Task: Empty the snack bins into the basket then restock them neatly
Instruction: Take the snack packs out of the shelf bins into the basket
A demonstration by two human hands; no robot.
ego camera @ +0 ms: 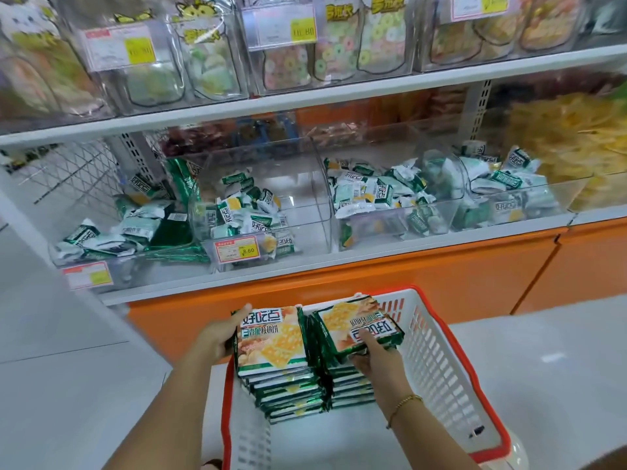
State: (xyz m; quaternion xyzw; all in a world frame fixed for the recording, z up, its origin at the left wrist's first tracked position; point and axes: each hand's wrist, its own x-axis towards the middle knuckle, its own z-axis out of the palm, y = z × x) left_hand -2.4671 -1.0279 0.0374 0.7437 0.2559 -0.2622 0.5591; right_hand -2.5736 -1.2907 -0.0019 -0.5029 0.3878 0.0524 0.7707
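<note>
upper shelf (339, 93): jar-shaped candy bags (288, 66), yellow price tag (303, 29) | below: orange base panel (441, 276) | left: wire mesh (78, 171)

Bare forearms; gold bracelet (405, 403) on right wrist.

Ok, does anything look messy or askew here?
Yes: the small packets lie jumbled in the clear bins. In the basket, the right stack's top pack sits tilted and turned opposite to the left stack's.

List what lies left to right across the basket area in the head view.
left hand → left stack of cracker packs → right stack of cracker packs → basket's white right wall
</note>
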